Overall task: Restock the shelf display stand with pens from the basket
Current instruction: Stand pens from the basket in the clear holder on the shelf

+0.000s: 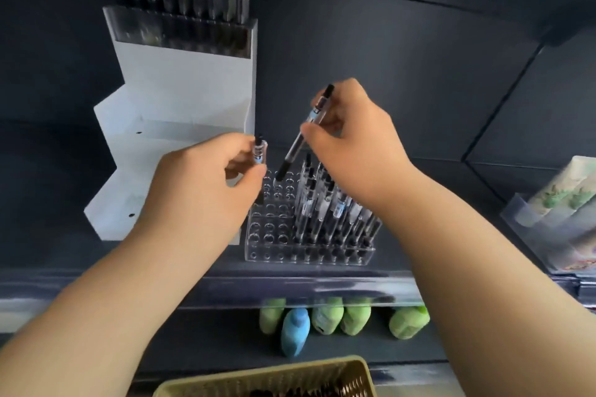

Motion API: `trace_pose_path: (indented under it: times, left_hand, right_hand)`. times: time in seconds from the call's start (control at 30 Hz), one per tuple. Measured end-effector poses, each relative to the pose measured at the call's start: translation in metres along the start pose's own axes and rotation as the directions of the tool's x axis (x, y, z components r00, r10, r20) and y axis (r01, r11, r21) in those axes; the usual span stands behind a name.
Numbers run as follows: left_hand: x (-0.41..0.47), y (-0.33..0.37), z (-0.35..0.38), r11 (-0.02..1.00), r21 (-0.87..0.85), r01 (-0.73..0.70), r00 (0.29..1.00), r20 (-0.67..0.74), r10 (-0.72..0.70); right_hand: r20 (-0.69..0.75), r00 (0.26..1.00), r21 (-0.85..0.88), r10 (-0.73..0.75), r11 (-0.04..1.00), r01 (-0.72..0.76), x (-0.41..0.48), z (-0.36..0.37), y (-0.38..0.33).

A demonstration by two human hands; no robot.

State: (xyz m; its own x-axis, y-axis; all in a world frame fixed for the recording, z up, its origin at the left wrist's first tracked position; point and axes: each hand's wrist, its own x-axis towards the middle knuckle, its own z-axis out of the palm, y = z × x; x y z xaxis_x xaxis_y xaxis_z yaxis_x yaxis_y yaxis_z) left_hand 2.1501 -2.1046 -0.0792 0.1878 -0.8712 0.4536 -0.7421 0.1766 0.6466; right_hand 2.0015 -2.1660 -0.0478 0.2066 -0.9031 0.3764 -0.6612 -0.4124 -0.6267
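— Where is the pen?
— The right hand pinches a pen. It tilts, dark tip down at a back hole of the clear stand.
— And the left hand?
— Its grip is curled round a second pen, just left of the stand.
— More?
— Standing pens fill the stand's right side. The basket sits below the shelf.

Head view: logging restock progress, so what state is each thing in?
Clear acrylic pen stand: right side filled, left holes empty.
Right hand: pinches clear black-tipped pen, tilted over stand.
Left hand: grips second clear pen.
Tan woven basket: dark contents, blurred.
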Motion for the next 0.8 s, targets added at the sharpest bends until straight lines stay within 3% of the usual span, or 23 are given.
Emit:
trace_pose_path:
  times: [0.23, 0.5, 0.8]
  left_hand:
    - [0.013, -0.014, 0.008, 0.997, -0.06, 0.052, 0.999, 0.003, -0.052]
    - [0.015, -0.025, 0.013, 0.992, -0.098, 0.08, 0.997, 0.005, -0.08]
    - [0.018, -0.025, 0.026, 0.99, -0.12, 0.072, 0.997, 0.01, -0.071]
  right_hand:
    - [0.123, 0.992, -0.274, -0.014, 0.961, 0.047, 0.024, 0.023, 0.004]
    - [0.145, 0.989, -0.285, -0.013, 0.957, 0.054, 0.031, 0.019, 0.005]
    - [0.25, 0.968, -0.468, 0.036, 0.879, 0.088, 0.033, 0.028, 0.006]
